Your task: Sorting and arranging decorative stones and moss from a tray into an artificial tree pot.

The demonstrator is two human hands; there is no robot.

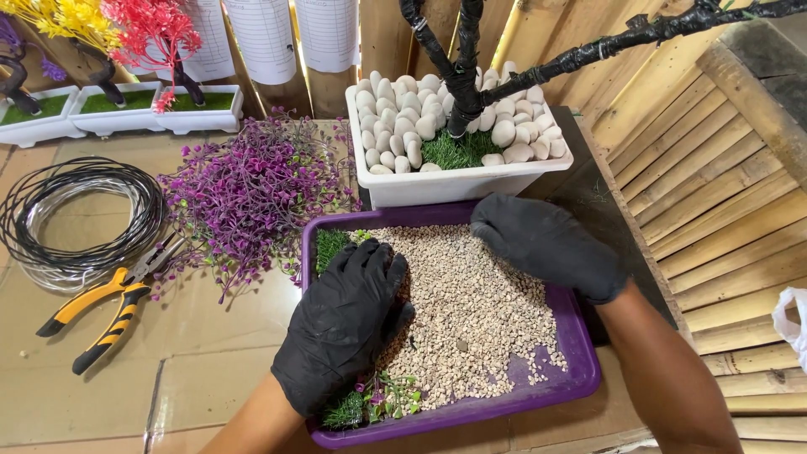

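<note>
left hand: flat, unclenched, pressing gravel, grasping nothing
right hand: palm down on far gravel, grasping nothing
purple tray: near centre, gravel mostly spread; grass at left uncovered

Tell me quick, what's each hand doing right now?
Left hand: open, palm down, resting flat on the gravel in the purple tray; holds nothing.
Right hand: loosely curled over the gravel at the tray's far edge; any grip cannot be told.
</note>
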